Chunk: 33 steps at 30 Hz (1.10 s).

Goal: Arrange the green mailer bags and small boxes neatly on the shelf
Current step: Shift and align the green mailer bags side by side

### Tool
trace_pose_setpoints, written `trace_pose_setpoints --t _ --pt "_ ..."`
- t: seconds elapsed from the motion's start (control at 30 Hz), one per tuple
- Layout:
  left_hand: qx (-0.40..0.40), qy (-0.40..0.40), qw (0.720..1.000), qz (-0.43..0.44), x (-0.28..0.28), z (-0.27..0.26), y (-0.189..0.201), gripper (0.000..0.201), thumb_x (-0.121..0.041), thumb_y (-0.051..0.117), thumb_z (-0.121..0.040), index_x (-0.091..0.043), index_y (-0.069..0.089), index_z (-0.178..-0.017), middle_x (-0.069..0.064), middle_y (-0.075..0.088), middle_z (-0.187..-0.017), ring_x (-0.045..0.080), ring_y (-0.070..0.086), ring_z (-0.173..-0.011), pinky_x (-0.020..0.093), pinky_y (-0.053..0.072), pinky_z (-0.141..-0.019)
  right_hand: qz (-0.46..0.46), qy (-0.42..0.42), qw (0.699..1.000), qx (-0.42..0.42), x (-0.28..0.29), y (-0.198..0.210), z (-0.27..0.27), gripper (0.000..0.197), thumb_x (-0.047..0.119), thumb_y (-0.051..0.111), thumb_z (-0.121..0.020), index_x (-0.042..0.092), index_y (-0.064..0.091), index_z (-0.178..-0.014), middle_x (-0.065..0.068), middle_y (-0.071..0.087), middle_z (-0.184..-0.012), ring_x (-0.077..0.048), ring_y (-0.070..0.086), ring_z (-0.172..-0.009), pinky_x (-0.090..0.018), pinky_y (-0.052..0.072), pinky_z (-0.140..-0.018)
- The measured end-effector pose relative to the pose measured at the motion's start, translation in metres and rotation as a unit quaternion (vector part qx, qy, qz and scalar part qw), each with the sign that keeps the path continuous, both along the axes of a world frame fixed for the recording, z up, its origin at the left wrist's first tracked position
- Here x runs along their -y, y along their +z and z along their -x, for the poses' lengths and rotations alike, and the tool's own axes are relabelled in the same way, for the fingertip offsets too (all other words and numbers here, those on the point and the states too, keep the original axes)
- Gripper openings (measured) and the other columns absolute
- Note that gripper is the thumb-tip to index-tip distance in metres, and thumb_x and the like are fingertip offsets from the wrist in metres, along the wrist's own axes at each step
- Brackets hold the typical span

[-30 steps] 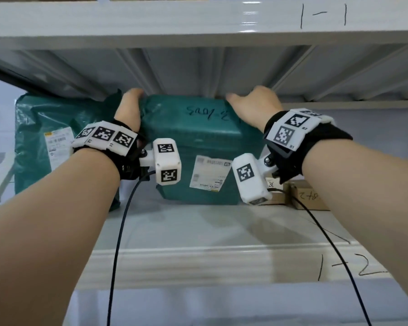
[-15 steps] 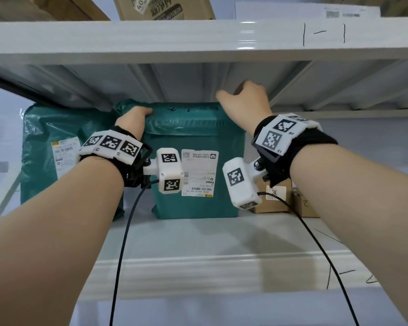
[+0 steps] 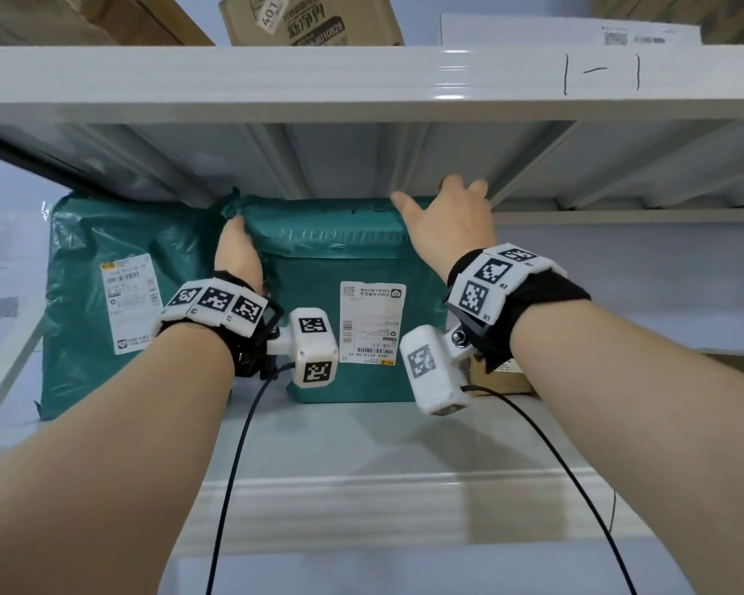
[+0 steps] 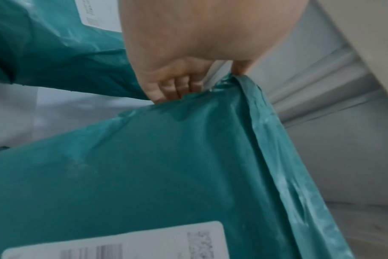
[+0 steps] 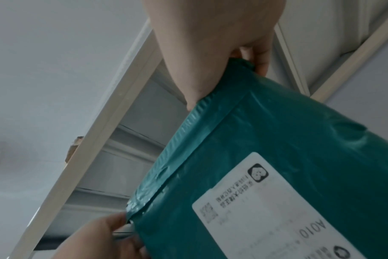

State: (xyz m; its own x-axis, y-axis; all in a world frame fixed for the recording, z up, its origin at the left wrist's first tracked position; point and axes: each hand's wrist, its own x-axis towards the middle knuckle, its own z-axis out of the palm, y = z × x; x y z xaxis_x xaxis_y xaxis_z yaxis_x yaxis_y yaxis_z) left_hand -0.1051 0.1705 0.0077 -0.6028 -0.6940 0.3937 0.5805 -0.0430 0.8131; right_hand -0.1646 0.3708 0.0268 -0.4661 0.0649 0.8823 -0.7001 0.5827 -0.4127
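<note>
From the head view, a green mailer bag (image 3: 353,302) stands upright on the shelf (image 3: 361,448), just beside a second green bag (image 3: 104,294) on its left. The left hand (image 3: 238,255) grasps its top left corner; only the left wrist view shows the curled fingers (image 4: 177,87) behind the edge. The right hand (image 3: 447,225) grasps the top right corner, its thumb in front. A small brown box (image 3: 501,375) sits behind the right wrist.

The left hand (image 4: 188,57) grips the top left corner of a green mailer bag (image 4: 166,166), fingers (image 4: 177,85) curled behind its edge. A second green bag (image 4: 55,52), somewhat blurred, stands just beside.
</note>
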Motion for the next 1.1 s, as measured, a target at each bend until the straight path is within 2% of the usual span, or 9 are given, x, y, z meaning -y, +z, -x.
trace_pose_setpoints --t 0.07,0.17,0.3,0.4,0.5,0.57,0.67,0.9,1.1 --pt "0.034 0.023 0.999 -0.007 0.0 0.006 0.003 0.026 -0.024 0.039 -0.096 -0.01 0.06 -0.1 0.011 0.057 -0.119 0.02 0.059 -0.084 0.025 0.049 -0.069 0.023 0.032 0.999 0.003 0.002 -0.001 0.002 0.064 0.054 0.053 -0.088 0.002 0.047 -0.125 -0.018 0.043 -0.129 -0.036 0.053 -0.111 -0.04 0.045 -0.093" --pt "0.171 0.151 0.971 0.073 -0.008 0.003 0.0 0.039 -0.009 0.04 -0.098 0.003 0.046 -0.134 0.018 0.047 -0.142 0.029 0.051 -0.125 0.034 0.044 -0.097 0.057 0.086 0.995 0.016 0.007 -0.004 0.006 0.058 0.045 0.054 -0.091 -0.001 0.046 -0.126 -0.018 0.04 -0.131 -0.035 0.05 -0.113 -0.036 0.041 -0.093" --pt "0.052 0.106 0.987 0.106 -0.004 0.022 -0.015 0.057 0.0 0.053 -0.085 -0.002 0.041 -0.14 0.009 0.056 -0.126 0.029 0.056 -0.117 0.03 0.046 -0.098 0.095 0.117 0.988 0.013 0.018 -0.013 0.015 0.059 0.034 0.06 -0.089 -0.001 0.037 -0.131 -0.02 0.026 -0.142 -0.036 0.044 -0.122 -0.037 0.038 -0.104" --pt "0.088 0.099 0.982 0.137 -0.002 0.037 -0.021 0.049 -0.022 0.061 -0.086 -0.003 0.052 -0.13 0.012 0.062 -0.126 0.027 0.061 -0.102 0.033 0.05 -0.093 0.126 0.136 0.982 0.024 0.027 -0.022 0.029 0.069 0.023 0.062 -0.088 0.008 0.024 -0.144 -0.02 0.019 -0.148 -0.036 0.043 -0.126 -0.036 0.037 -0.106" --pt "0.208 0.131 0.959 0.144 -0.008 0.043 -0.031 0.081 -0.06 0.055 -0.082 -0.001 0.043 -0.137 0.014 0.056 -0.131 0.031 0.058 -0.109 0.031 0.046 -0.091 0.17 0.176 0.966 0.081 0.035 -0.033 0.043 0.074 0.026 0.058 -0.091 0.014 0.013 -0.149 -0.016 0.031 -0.146 -0.032 0.044 -0.127 -0.039 0.039 -0.105" --pt "0.247 0.118 0.95 0.152 -0.005 0.054 -0.04 0.09 -0.068 0.048 -0.08 -0.002 0.04 -0.14 0.014 0.053 -0.135 0.032 0.056 -0.11 0.033 0.044 -0.094 0.167 0.19 0.961 0.108 0.042 -0.04 0.053 0.074 0.028 0.058 -0.091 0.014 0.014 -0.149 -0.015 0.042 -0.139 -0.032 0.05 -0.123 -0.04 0.042 -0.103" --pt "0.252 0.103 0.95 0.154 0.005 0.074 -0.05 0.091 -0.069 0.048 -0.079 -0.004 0.038 -0.141 0.013 0.05 -0.139 0.032 0.053 -0.12 0.034 0.043 -0.1 0.147 0.186 0.962 0.136 0.052 -0.053 0.066 0.071 0.029 0.06 -0.086 0.013 0.023 -0.144 -0.014 0.051 -0.128 -0.033 0.057 -0.112 -0.044 0.048 -0.097" --pt "0.312 0.07 0.93 0.181 0.024 0.107 -0.077 0.084 -0.067 0.051 -0.079 -0.004 0.048 -0.135 0.013 0.055 -0.135 0.031 0.056 -0.119 0.034 0.043 -0.104 0.125 0.162 0.962 0.18 0.069 -0.078 0.099 0.07 0.021 0.056 -0.077 0.015 0.025 -0.14 -0.013 0.055 -0.12 -0.032 0.061 -0.101 -0.045 0.055 -0.085" --pt "0.295 0.045 0.938 0.175 0.03 0.109 -0.078 0.076 -0.061 0.056 -0.078 -0.009 0.052 -0.133 0.01 0.056 -0.135 0.029 0.055 -0.12 0.034 0.042 -0.106 0.101 0.143 0.959 0.225 0.067 -0.081 0.111 0.068 0.02 0.059 -0.075 0.011 0.029 -0.136 -0.013 0.055 -0.122 -0.032 0.058 -0.108 -0.044 0.052 -0.092"
